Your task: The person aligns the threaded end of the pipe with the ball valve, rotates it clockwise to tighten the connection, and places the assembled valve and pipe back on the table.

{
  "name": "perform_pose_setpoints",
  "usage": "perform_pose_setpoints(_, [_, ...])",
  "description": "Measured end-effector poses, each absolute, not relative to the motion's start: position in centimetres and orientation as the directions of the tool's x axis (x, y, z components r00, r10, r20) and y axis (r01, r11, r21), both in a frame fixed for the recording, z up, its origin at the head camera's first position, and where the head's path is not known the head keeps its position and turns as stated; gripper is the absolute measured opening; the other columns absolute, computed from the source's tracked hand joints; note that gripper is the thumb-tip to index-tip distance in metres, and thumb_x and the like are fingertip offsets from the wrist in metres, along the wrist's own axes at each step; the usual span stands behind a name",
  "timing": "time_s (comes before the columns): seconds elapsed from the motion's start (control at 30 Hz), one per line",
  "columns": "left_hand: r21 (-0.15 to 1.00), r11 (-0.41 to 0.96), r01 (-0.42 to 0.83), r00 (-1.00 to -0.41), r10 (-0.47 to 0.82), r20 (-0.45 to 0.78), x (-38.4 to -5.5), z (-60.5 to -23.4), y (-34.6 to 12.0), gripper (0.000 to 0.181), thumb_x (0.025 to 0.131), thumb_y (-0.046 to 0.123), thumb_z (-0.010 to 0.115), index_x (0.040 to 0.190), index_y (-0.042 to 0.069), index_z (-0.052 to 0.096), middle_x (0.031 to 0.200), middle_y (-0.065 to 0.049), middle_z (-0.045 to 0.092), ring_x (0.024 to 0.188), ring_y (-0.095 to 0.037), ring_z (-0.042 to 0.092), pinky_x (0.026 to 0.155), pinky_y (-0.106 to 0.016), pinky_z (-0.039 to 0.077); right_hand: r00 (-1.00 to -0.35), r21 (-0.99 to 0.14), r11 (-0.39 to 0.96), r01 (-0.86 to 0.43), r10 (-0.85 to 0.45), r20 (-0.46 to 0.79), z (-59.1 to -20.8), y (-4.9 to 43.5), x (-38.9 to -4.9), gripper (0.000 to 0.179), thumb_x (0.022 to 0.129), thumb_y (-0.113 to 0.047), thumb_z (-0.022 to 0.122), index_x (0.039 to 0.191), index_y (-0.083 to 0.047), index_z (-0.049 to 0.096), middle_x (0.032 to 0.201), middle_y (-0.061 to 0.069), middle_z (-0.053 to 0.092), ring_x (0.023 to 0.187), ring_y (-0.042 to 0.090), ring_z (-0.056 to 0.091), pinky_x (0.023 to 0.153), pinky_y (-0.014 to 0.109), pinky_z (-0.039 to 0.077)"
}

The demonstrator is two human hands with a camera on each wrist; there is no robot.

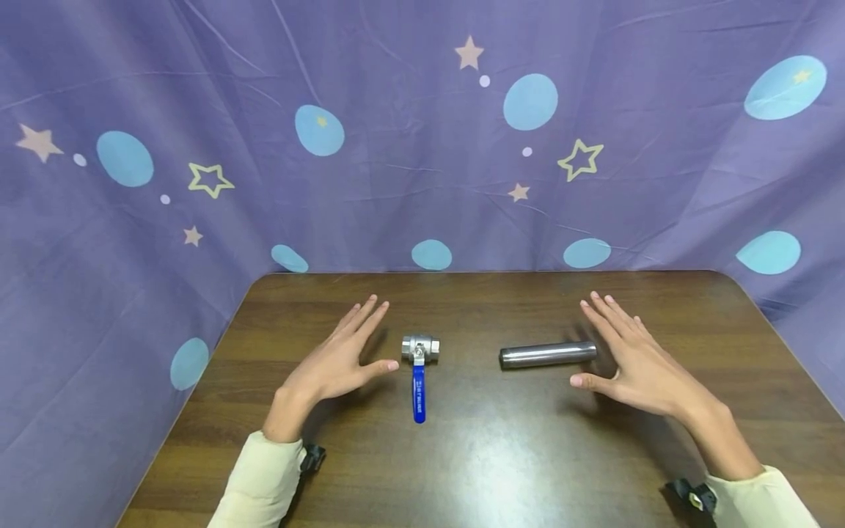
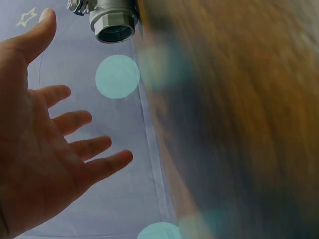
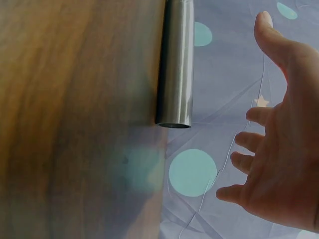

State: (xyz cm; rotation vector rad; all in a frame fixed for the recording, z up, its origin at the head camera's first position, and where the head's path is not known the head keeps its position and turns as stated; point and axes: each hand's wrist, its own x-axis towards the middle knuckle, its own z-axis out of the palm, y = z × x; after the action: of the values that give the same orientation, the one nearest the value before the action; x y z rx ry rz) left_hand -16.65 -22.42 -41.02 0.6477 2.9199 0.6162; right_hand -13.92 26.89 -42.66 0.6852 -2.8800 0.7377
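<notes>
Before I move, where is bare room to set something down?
Bare table lies between the valve and the pipe, and in the near middle, between the sleeves. It is tight at the left grip beside the valve and the right grip beside the pipe.

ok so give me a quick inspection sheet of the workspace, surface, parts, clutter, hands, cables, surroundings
Surface: brown wood-grain table, with bright glare toward the person's side.
Parts: metal valve lies with its blue handle pointing toward the person; metal tube lies to its right, apart from it.
Clutter: nothing seen.
Hands: left hand is beside the valve, right hand beside the tube; both have fingers spread and hold nothing.
Cables: nothing seen.
Surroundings: purple-blue cloth with stars and pale blue spots behind the table and at its sides.
</notes>
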Motion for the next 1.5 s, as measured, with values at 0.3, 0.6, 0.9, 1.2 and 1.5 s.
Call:
perform_pose_setpoints(0.3, [0.478, 0.761, 0.439, -0.874, 0.485, 0.030, -17.3, -41.2, -21.8, 0.100, 0.097, 0.053, 0.076, 0.173, 0.023, 0.019, 0.182, -0.004, 0.015, 0.164, -0.035, 0.026, 0.132, -0.061, 0.031, -0.889, -0.485, 0.749, -0.452, -0.424, 0.173, -42.7, 26.7, -14.7, 0.116, 0.085, -0.055, 0.087, 0.173, -0.022, 0.020, 0.181, 0.015, 0.018, 0.163, 0.048, 0.021, 0.125, 0.078, 0.027])
perform_pose_setpoints(0.6, [0.537, 0.707, 0.460, -0.852, 0.522, 0.043, -17.8, -41.3, -21.2, 0.093, 0.094, 0.042, 0.081, 0.170, 0.017, 0.033, 0.176, -0.014, 0.032, 0.160, -0.038, 0.035, 0.132, -0.060, 0.032, -0.875, -0.467, 0.743, -0.480, -0.448, 0.186, -43.2, 26.6, -15.7, 0.111, 0.083, -0.052, 0.090, 0.171, -0.022, 0.029, 0.175, 0.018, 0.033, 0.156, 0.051, 0.036, 0.119, 0.076, 0.038])
perform_pose_setpoints(0.9, [0.562, 0.684, 0.465, -0.833, 0.553, 0.016, -18.6, -41.7, -20.8, 0.083, 0.094, 0.033, 0.083, 0.164, 0.010, 0.043, 0.171, -0.016, 0.042, 0.158, -0.036, 0.039, 0.132, -0.058, 0.034, -0.855, -0.457, 0.725, -0.516, -0.470, 0.219, -43.4, 26.5, -16.6, 0.099, 0.082, -0.048, 0.091, 0.162, -0.012, 0.046, 0.164, 0.021, 0.050, 0.147, 0.048, 0.051, 0.115, 0.070, 0.045])
perform_pose_setpoints(1.2, [0.600, 0.642, 0.478, -0.814, 0.581, 0.026, -19.3, -42.0, -20.4, 0.079, 0.091, 0.025, 0.087, 0.159, 0.008, 0.051, 0.165, -0.015, 0.051, 0.154, -0.035, 0.047, 0.130, -0.055, 0.039, -0.850, -0.462, 0.717, -0.521, -0.482, 0.211, -43.8, 26.6, -17.2, 0.088, 0.082, -0.045, 0.093, 0.154, -0.010, 0.057, 0.152, 0.012, 0.065, 0.138, 0.038, 0.062, 0.112, 0.058, 0.051])
perform_pose_setpoints(1.5, [0.625, 0.631, 0.461, -0.805, 0.593, -0.005, -19.6, -42.3, -19.9, 0.071, 0.093, 0.019, 0.085, 0.156, 0.009, 0.055, 0.158, -0.013, 0.059, 0.145, -0.032, 0.058, 0.123, -0.052, 0.049, -0.836, -0.478, 0.695, -0.537, -0.513, 0.195, -44.0, 26.3, -17.9, 0.078, 0.080, -0.039, 0.095, 0.147, -0.013, 0.066, 0.141, 0.006, 0.073, 0.130, 0.035, 0.068, 0.108, 0.059, 0.055])
